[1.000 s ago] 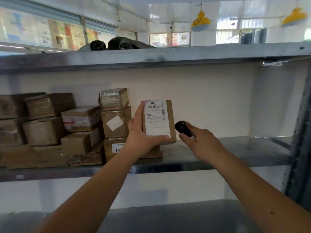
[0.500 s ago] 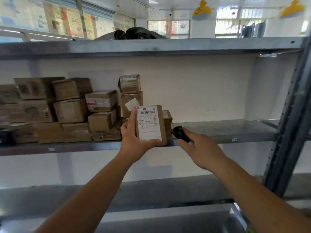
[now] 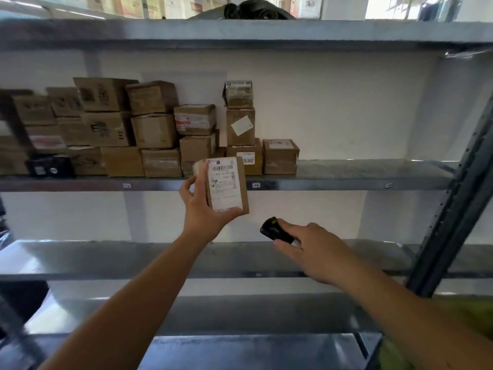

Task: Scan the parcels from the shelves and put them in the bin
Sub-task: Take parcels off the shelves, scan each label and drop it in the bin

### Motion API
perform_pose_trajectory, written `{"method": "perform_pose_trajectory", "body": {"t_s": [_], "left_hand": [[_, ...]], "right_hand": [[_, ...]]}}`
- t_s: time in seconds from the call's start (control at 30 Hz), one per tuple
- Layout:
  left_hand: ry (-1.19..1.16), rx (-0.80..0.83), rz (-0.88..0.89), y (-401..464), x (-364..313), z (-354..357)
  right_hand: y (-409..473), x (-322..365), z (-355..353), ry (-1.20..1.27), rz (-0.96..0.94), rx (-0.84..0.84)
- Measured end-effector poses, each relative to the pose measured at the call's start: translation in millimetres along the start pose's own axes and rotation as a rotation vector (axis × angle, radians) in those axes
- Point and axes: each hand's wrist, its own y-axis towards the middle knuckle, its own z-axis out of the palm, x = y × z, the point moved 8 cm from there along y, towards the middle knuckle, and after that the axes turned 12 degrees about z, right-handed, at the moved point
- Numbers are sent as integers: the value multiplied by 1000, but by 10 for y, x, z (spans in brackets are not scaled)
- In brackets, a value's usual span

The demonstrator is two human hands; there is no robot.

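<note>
Left: stacked boxes (image 3: 149, 129) filling the middle shelf (image 3: 373, 182) up to its midpoint. Centre: left hand (image 3: 202, 209), grip closed round a labelled parcel (image 3: 226, 185), held upright just in front of the shelf edge. Right: right hand (image 3: 314, 249) gripping a black scanner (image 3: 274, 231), below and apart from the parcel. Far right: bare shelf run, dark upright (image 3: 453, 209); white wall behind.

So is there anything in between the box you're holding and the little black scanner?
No. In the head view, only a bare gap with white wall behind separates the parcel in the left hand from the scanner in the right hand.
</note>
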Motion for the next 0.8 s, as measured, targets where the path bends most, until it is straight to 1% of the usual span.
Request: {"method": "perform_pose_trajectory", "body": {"t_s": [0.17, 0.3, 0.47, 0.63, 0.8], "left_hand": [[80, -26, 4, -162, 207, -221], [160, -30, -1, -293, 329, -340], [186, -21, -22, -399, 392, -373], [219, 5, -35, -449, 421, -327], [181, 32, -69, -559, 394, -203]], "right_hand": [[-201, 64, 252, -33, 1, 91], [-360, 141, 365, -44, -34, 128], [-520, 142, 470, -83, -39, 180], [-589, 119, 510, -125, -42, 180], [-571, -16, 494, -60, -23, 144]]}}
